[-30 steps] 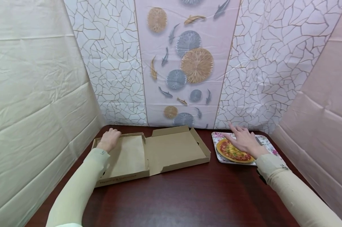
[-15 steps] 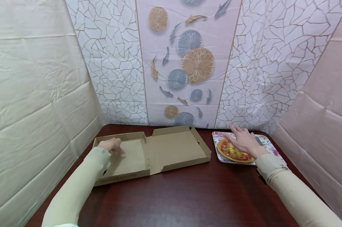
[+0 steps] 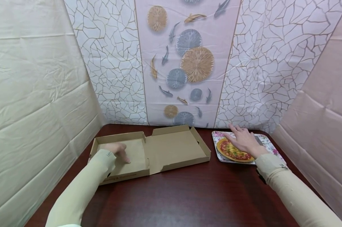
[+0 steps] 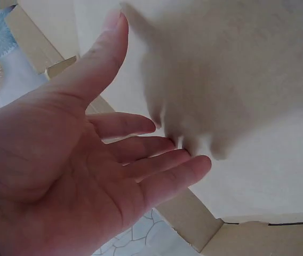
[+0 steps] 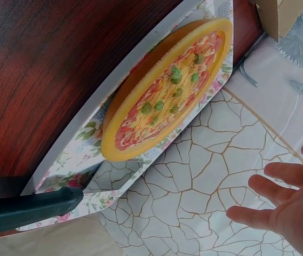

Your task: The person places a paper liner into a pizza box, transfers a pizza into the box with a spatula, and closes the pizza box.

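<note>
My left hand (image 3: 117, 148) reaches down into the base of a cardboard pizza box (image 3: 122, 178), its fingertips at the brown paper lining (image 3: 137, 148). In the left wrist view, the left hand (image 4: 109, 160) has its palm exposed, thumb spread and fingers extended, casting a shadow on the paper. My right hand (image 3: 243, 141) hovers with spread fingers over a pizza (image 3: 233, 151), which lies on a floral tray (image 3: 216, 135). The right wrist view shows the whole pizza (image 5: 167, 93), topped with red, yellow and green bits. Neither hand grips anything.
The box lid (image 3: 175, 145) lies folded back to the right of its base. Beside the pizza, a tool with a dark green handle (image 5: 34, 210) and a flat metal blade (image 5: 106, 176) rests on the tray. Cloth walls surround the dark wooden table (image 3: 182, 198).
My left hand has moved from the box's far left rim down into the base, its fingers now lowered to the paper. The right hand, pizza and tray stay put.
</note>
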Motion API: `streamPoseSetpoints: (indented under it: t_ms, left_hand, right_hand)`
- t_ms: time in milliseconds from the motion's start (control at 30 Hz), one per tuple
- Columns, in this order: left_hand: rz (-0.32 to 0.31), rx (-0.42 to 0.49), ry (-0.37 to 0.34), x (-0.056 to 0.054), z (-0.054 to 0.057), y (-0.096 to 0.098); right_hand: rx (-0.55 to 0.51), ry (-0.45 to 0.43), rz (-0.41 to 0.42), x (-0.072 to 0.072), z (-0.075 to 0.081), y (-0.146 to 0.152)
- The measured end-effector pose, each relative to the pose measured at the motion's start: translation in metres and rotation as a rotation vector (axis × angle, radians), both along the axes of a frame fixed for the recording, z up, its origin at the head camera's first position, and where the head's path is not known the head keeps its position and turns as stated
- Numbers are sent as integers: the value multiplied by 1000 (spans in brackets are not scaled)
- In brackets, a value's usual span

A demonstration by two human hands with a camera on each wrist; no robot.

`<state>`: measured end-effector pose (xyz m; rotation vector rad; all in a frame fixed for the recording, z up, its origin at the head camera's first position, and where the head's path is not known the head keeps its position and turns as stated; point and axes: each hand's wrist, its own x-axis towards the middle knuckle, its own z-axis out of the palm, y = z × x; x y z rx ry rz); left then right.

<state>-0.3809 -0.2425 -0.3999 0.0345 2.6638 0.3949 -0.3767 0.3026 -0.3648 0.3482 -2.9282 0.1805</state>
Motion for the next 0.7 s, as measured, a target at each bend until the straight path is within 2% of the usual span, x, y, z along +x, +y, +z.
streamPoseSetpoints:
  t_ms: [167, 433, 567, 700]
  left_hand:
    - [-3, -1, 10, -1, -2, 1]
    - [-22, -55, 58, 0, 0, 5]
    - [-9, -35, 50, 2, -1, 5]
    - [28, 21, 40, 4, -1, 6]
  right_hand:
    - [-5, -2, -1, 0, -2, 1]
    - [-3, 5, 12, 0, -1, 1]
    - [-9, 2, 16, 1, -1, 0]
    - [-6, 3, 16, 1, -3, -1]
